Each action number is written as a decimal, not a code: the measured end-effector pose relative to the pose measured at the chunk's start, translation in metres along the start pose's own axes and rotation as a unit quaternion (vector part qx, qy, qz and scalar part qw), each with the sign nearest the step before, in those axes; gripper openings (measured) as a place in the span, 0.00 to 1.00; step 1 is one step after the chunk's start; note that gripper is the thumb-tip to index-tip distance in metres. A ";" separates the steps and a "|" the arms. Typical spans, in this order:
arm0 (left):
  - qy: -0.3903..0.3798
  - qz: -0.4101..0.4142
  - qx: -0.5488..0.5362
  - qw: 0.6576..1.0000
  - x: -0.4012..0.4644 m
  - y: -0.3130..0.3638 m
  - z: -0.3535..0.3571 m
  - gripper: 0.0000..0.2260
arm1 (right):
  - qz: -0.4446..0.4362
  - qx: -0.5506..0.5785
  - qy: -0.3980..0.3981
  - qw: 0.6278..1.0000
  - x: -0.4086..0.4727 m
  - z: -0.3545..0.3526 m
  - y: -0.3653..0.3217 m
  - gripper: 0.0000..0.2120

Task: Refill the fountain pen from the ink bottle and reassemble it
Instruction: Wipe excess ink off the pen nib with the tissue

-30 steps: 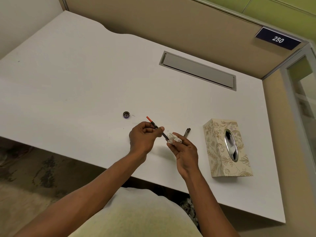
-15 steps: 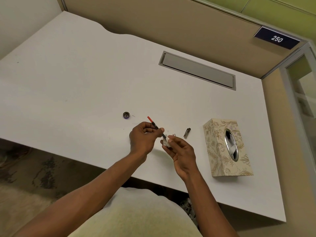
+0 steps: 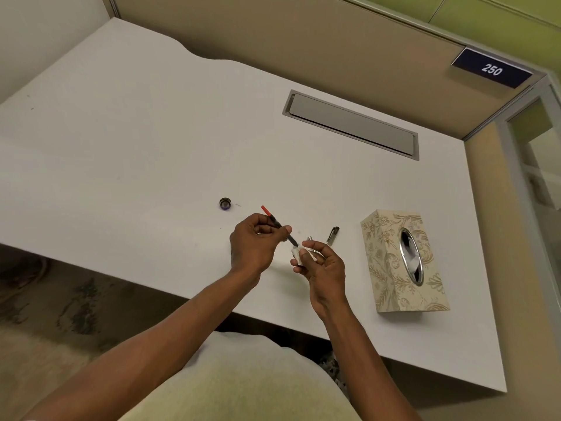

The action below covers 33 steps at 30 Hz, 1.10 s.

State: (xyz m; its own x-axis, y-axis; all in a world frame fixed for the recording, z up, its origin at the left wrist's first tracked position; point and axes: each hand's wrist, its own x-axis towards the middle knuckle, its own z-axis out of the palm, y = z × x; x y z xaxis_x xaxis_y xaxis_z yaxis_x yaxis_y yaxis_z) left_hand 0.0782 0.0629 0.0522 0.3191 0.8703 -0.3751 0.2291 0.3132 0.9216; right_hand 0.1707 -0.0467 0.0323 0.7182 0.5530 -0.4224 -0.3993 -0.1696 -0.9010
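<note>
**Pen section held slantwise, tip in tissue**

The left hand pinches a thin, dark pen section between thumb and fingertips, above the near part of the matte white desk. The section is a slim rod with a bright red, matte-looking far end. Its long axis runs on a diagonal: the red end points up and away to the left, the dark tip points down and right toward the person.

That lower tip meets a small crumpled wad of white tissue, soft and creased, which the right hand grips between thumb and fingers. A glimpse of shiny metal shows just behind the thumb; what it is cannot be told.

On the desk lie a short dark cap with a metal clip, right of the hands, and a small round dark lid to the left. A cream box with leafy gold print and a glossy oval slot stands at the right.
</note>
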 end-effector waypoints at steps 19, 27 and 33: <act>-0.017 -0.029 -0.106 0.994 0.012 -0.001 -0.040 0.11 | 0.101 0.111 -0.043 0.988 0.006 0.001 -0.004 0.10; -0.013 -0.018 -0.120 0.993 0.021 -0.001 -0.058 0.10 | 0.084 0.065 -0.029 0.994 0.000 0.009 -0.005 0.08; 0.017 -0.014 -0.138 0.990 0.030 -0.002 -0.074 0.09 | 0.071 0.055 0.004 0.996 -0.001 0.016 -0.003 0.09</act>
State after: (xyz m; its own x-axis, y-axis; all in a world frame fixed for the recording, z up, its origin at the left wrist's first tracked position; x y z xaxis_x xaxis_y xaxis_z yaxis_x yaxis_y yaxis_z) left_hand 0.0194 0.1161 0.0460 0.2832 0.8712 -0.4009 -0.0254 0.4247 0.9050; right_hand 0.1621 -0.0333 0.0368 0.6542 0.5225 -0.5468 -0.5575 -0.1555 -0.8155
